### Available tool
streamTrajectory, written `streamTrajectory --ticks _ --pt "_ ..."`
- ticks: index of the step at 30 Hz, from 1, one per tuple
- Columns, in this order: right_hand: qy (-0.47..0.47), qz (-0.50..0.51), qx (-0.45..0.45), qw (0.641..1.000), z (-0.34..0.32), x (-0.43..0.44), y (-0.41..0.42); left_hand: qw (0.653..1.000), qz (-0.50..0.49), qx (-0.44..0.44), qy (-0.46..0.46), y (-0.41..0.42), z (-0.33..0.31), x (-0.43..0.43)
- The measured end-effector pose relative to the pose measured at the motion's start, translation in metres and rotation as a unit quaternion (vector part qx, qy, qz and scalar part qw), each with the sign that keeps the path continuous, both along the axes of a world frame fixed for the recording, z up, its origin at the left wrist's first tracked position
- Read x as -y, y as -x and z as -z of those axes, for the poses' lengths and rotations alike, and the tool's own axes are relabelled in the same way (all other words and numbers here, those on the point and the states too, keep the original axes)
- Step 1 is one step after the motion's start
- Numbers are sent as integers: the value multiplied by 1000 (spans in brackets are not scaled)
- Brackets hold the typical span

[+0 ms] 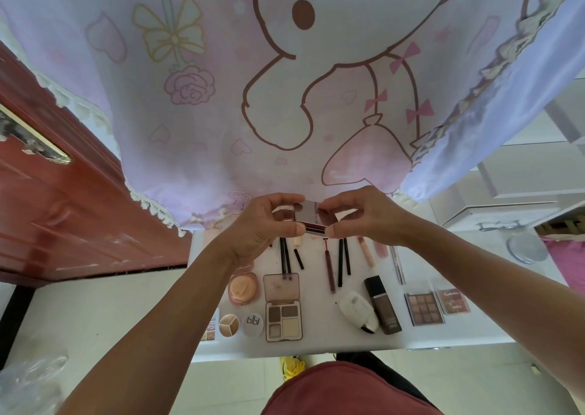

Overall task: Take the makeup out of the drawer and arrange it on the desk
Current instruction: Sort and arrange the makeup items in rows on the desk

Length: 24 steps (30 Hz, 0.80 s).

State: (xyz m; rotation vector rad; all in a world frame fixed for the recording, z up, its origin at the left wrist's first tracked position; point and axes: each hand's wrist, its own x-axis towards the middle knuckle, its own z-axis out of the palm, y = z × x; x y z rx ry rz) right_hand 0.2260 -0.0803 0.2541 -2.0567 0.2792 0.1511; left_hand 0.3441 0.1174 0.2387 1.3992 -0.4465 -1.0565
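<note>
Both hands hold a small mirrored compact (311,217) up above the white desk (316,343). My left hand (269,224) pinches its left side and my right hand (361,215) pinches its right side. Below them makeup lies in rows: several black pencils (286,256), a dark red liner (329,267), a peach powder compact (243,288), an open four-pan eyeshadow palette (283,307), a dark foundation bottle (381,304), a white case (357,312) and a nine-pan palette (424,308). No drawer shows.
A pink cartoon curtain (285,82) hangs behind the desk. A red wooden door (63,209) stands at the left. White furniture (522,177) and a round clear dish (527,247) are at the right. Two small round pots (242,324) sit by the desk's front left.
</note>
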Motion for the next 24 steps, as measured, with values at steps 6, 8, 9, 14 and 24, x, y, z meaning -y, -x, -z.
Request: streamTrajectory --ticks 6,8,9,14,24 --pt "156 -51 102 981 -2 -9 4 995 -15 75 -61 -6 -4 0" --pt "192 -82 113 971 -4 -12 6 994 -11 85 -71 -5 -4 0" --pt "203 -89 121 968 -5 -13 7 993 -12 86 -74 -5 -2 0" --pt "279 -131 149 939 -5 -20 9 995 -21 70 -73 -1 5 -3" --pt "365 -170 200 893 3 -27 1 995 -36 65 -65 -1 10 -4"
